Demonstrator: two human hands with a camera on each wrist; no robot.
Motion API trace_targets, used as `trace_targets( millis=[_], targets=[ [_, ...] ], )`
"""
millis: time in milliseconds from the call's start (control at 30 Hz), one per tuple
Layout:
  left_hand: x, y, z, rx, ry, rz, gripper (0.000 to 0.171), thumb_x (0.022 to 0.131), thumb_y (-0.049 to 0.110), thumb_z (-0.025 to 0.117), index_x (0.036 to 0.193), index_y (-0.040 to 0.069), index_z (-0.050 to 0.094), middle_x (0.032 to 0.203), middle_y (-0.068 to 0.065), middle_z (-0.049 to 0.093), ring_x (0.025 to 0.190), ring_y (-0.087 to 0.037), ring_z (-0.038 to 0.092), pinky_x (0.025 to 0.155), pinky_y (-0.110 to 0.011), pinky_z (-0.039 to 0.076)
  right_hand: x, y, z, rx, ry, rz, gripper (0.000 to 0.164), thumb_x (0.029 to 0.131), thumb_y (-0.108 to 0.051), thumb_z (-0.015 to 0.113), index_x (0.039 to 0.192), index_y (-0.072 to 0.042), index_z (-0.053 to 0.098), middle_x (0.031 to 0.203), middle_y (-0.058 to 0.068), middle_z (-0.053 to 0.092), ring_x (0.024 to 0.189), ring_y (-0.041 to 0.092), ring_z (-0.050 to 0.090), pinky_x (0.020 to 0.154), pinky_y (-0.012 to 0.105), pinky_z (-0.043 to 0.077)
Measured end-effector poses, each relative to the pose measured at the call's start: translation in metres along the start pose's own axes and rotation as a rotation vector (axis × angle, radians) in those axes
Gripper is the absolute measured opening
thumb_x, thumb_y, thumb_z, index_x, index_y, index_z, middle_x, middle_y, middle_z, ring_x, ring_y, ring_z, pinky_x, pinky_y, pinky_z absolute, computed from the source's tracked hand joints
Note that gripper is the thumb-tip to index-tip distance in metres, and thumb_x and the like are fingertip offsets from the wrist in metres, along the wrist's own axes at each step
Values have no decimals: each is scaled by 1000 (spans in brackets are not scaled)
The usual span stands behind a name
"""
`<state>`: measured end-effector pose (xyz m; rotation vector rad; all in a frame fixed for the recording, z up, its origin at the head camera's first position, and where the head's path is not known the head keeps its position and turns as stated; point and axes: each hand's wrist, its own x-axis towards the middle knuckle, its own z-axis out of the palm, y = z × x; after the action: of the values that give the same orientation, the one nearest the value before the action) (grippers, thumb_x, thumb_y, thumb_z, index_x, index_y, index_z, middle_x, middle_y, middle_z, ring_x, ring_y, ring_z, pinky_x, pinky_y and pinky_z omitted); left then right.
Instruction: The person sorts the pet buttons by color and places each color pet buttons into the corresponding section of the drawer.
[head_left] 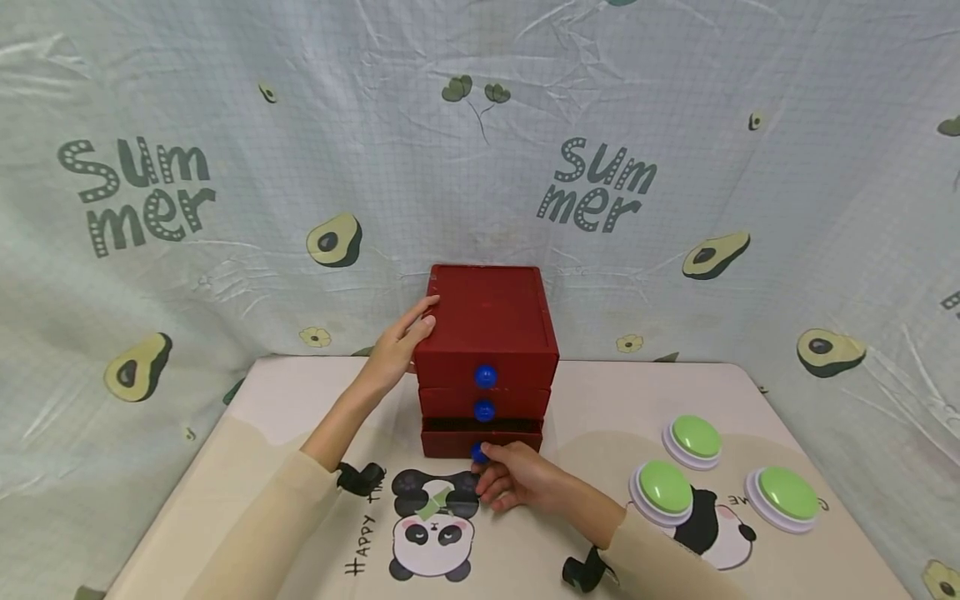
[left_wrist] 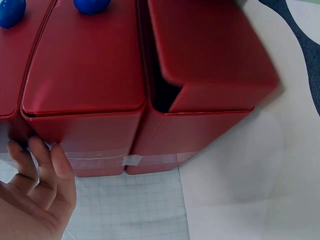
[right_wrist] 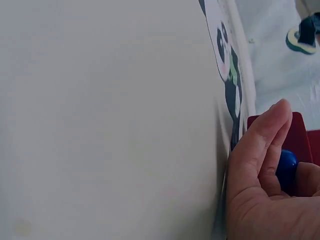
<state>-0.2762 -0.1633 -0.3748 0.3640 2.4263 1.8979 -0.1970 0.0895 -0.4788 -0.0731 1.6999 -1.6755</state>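
A red three-drawer cabinet (head_left: pixel 487 312) with round blue knobs stands at the back of the table. Its bottom drawer (head_left: pixel 446 445) juts out a little, and a dark gap shows above the drawer front; the upper two look closed. My right hand (head_left: pixel 519 478) pinches the bottom drawer's blue knob (head_left: pixel 477 453) between thumb and fingers; the right wrist view shows this knob (right_wrist: pixel 286 167) partly hidden by them. Against the cabinet's left side rests my left hand (head_left: pixel 392 357), fingers extended. In the left wrist view, the left hand's fingertips (left_wrist: pixel 60 157) lie at the side wall, beside clear tape.
Three green push buttons with white bases, one of them the nearest button (head_left: pixel 665 487), sit on the right of the table. A printed cloth (head_left: pixel 465 183) hangs behind the cabinet. Panda drawings (head_left: pixel 432 546) decorate the white tabletop (head_left: pixel 300 400).
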Motion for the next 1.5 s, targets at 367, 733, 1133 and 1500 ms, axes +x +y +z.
trace_targets(
  millis=[367, 733, 1133, 1500],
  targets=[
    [-1, 0, -2, 6, 6, -3, 53, 108, 48, 44, 160, 42, 35, 161, -12, 43, 121, -41, 64, 80, -39, 63, -43, 22, 20, 5, -56, 41, 48, 109, -39, 50, 119, 4, 68, 75, -2, 73, 60, 5, 66, 56, 20, 57],
    [-1, 0, 0, 13, 7, 2, 53, 108, 49, 45, 159, 42, 36, 160, -11, 44, 119, -39, 64, 76, -33, 62, -73, 41, 33, 82, -79, 68, 50, 108, -42, 50, 122, 3, 67, 76, -4, 72, 61, 3, 63, 57, 16, 55],
    [-2, 0, 0, 12, 8, -10, 54, 107, 50, 45, 160, 42, 35, 162, -12, 41, 124, -42, 61, 82, -39, 63, -90, 51, 45, 31, -104, 33, 52, 109, -40, 47, 121, 5, 70, 72, -9, 70, 58, -2, 59, 55, 11, 46],
    [-2, -1, 1, 23, 11, -8, 53, 107, 51, 45, 159, 43, 36, 160, -12, 43, 119, -40, 64, 80, -38, 63, -97, 57, 51, 43, -45, 89, 47, 105, -42, 56, 114, 0, 74, 70, -10, 65, 59, 1, 52, 60, 10, 43]
  ],
)
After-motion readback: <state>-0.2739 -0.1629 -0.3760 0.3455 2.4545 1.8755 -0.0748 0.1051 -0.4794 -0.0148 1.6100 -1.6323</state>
